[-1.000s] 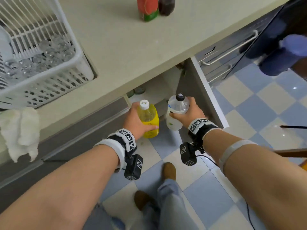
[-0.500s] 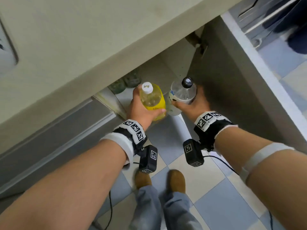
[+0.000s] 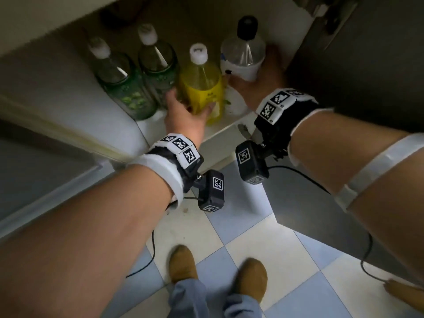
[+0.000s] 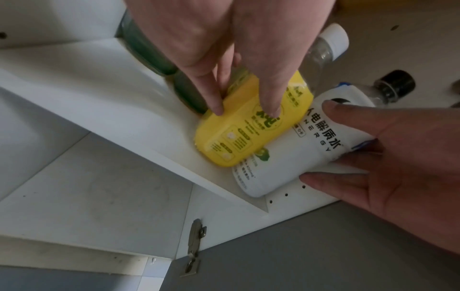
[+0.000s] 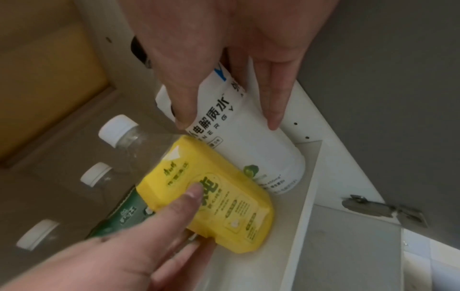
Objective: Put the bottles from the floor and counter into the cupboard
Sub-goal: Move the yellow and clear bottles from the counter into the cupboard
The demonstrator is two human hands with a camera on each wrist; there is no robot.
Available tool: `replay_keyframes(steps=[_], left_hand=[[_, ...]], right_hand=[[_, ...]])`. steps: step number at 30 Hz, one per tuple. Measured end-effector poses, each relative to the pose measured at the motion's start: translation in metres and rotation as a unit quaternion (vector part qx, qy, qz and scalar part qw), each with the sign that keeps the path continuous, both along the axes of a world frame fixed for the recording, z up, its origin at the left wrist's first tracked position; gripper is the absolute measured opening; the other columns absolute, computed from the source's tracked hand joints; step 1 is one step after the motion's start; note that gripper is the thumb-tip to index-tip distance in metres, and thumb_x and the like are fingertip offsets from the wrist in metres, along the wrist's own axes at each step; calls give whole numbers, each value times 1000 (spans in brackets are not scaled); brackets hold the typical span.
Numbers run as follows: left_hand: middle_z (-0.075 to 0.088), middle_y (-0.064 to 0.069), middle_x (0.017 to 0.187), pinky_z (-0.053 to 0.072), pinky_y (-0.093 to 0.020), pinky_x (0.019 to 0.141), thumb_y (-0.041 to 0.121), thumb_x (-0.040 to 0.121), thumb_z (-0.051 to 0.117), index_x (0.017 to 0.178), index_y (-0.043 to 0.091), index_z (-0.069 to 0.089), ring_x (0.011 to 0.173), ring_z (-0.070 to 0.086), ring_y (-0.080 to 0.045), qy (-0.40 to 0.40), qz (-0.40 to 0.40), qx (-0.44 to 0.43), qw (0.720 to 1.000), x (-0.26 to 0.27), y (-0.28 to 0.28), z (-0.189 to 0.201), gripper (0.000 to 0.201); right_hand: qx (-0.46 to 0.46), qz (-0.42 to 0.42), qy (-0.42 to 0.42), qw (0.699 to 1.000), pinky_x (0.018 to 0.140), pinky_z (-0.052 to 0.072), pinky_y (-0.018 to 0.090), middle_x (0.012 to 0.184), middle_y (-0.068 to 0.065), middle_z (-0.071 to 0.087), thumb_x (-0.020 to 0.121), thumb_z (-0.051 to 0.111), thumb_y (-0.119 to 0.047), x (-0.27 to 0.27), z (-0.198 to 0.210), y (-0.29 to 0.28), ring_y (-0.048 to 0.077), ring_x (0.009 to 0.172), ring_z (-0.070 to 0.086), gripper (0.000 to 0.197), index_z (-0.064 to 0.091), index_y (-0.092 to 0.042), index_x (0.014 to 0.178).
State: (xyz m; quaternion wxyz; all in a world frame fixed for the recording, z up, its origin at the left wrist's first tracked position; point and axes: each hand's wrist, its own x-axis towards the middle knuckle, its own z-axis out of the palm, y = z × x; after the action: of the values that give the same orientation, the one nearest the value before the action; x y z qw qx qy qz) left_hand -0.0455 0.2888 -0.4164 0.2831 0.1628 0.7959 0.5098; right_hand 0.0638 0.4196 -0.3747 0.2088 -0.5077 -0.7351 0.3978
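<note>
A yellow-labelled bottle (image 3: 202, 88) with a white cap stands on the cupboard shelf (image 3: 226, 130), and my left hand (image 3: 190, 106) grips its lower body, thumb on the front. Right beside it stands a white-labelled bottle (image 3: 243, 60) with a black cap, held by my right hand (image 3: 257, 84) with the thumb on one side and fingers on the other. The wrist views show both bottle bases (image 4: 224, 157) (image 5: 281, 177) on the shelf, near its front edge. The two bottles touch each other.
Two green-labelled bottles (image 3: 124, 90) (image 3: 158, 67) stand in the cupboard left of the yellow one. The open grey cupboard door (image 3: 367, 65) is close on the right. Blue and white floor tiles (image 3: 252, 237) and my shoes (image 3: 183, 265) are below.
Both hands have carried their bottles forward from in front of the cupboard onto the shelf inside. My view has dropped from the counter to the cupboard opening.
</note>
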Motion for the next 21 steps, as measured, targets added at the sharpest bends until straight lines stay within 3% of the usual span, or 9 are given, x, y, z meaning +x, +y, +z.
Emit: replay_keyframes(steps=[2, 5, 7, 10, 12, 14, 17, 21], left_hand=[[69, -13, 128, 53, -48, 106, 36, 70, 90, 135, 8, 43, 116, 68, -29, -10, 3, -2, 1000, 0, 1, -3, 85], [67, -6, 134, 56, -48, 101, 73, 60, 79, 139, 23, 45, 113, 70, -33, 7, -26, -68, 997, -2, 1, -6, 100], [64, -7, 139, 59, -50, 95, 80, 53, 74, 147, 32, 36, 103, 75, -33, -61, -35, -78, 994, -3, 1, -8, 112], [73, -10, 119, 60, -51, 93, 69, 57, 75, 133, 27, 47, 94, 78, -33, -101, -34, -60, 993, -7, 11, -24, 91], [75, -17, 110, 60, -57, 91, 70, 56, 73, 121, 17, 55, 93, 76, -37, -98, -16, -47, 994, -10, 19, -39, 86], [73, -20, 107, 59, -59, 91, 66, 61, 71, 118, 12, 54, 91, 75, -36, -107, 3, -33, 994, -12, 25, -48, 80], [69, -13, 120, 56, -55, 100, 48, 73, 64, 126, 24, 47, 110, 71, -36, -111, 19, -23, 993, -10, 27, -41, 61], [60, -16, 138, 54, -52, 104, 26, 90, 64, 152, 24, 34, 124, 63, -34, -134, 4, 2, 991, -8, 27, -34, 68]], right_hand=[[-2, -7, -3, 1000, 91, 36, 17, 135, -5, 56, 66, 74, -57, -10, -5, 6, 11, 116, 56, 90, 37, -18, 139], [-45, 5, -44, 998, 83, 37, 18, 122, -8, 59, 70, 68, -62, -17, -16, 10, 11, 111, 59, 81, 44, -16, 133], [-78, 15, -70, 994, 78, 40, 25, 110, -2, 61, 73, 61, -67, -15, -26, 12, 20, 105, 62, 74, 49, -14, 123], [-116, -8, -63, 991, 90, 45, 32, 130, 9, 60, 83, 61, -56, -12, -38, 10, 29, 115, 60, 74, 39, -12, 137], [-146, -21, -33, 989, 98, 49, 42, 139, 10, 56, 74, 62, -61, -13, -42, 7, 33, 118, 60, 92, 26, -18, 147], [-161, -25, -10, 987, 97, 51, 50, 139, 10, 56, 68, 61, -60, -16, -45, 6, 36, 115, 62, 97, 23, -22, 149], [-182, -17, 6, 983, 101, 49, 49, 147, 10, 48, 82, 66, -44, -16, -54, 10, 32, 126, 54, 86, 22, -21, 152], [-196, -3, 33, 980, 104, 48, 48, 150, 7, 45, 86, 67, -38, -13, -61, 8, 27, 131, 49, 79, 26, -20, 151]])
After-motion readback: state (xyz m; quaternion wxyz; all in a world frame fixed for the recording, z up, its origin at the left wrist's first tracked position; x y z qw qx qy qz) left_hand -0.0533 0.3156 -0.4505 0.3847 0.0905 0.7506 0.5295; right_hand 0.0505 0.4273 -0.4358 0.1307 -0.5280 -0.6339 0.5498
